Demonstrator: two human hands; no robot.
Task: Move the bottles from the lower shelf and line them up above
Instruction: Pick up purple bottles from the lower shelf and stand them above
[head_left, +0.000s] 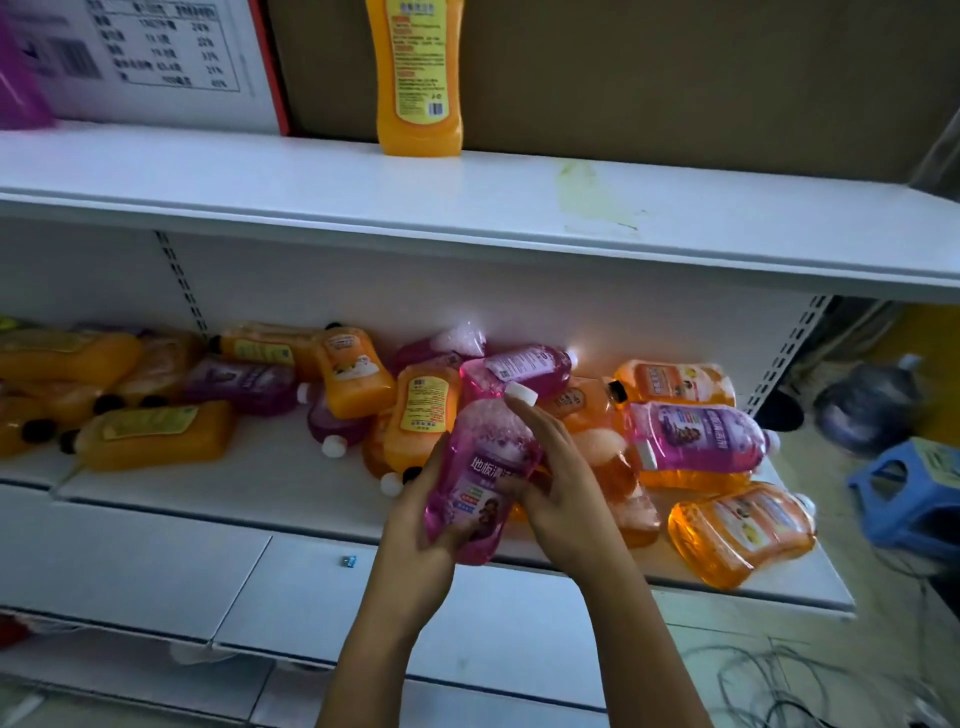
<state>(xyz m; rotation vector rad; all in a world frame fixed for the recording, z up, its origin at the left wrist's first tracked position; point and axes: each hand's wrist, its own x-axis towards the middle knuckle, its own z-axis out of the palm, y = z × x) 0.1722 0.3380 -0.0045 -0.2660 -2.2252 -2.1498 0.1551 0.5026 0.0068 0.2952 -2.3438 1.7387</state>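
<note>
Both hands hold one pink bottle (480, 478) just in front of the lower shelf (291, 499), its white cap (521, 394) pointing up and away. The left hand (421, 512) has its fingers curled around the bottle's lower left side; the right hand (558, 480) lies along the right side, thumb pressed onto the label, fingers fairly straight toward the cap. A heap of orange and pink bottles (426, 410) lies jumbled on the lower shelf behind. On the upper shelf (311, 192) a single orange bottle (420, 78) stands upright at the far edge.

The bottle looks full of liquid, so probably heavy, with smooth plastic that could slip. Gripping around the narrower middle seems safest.
</note>
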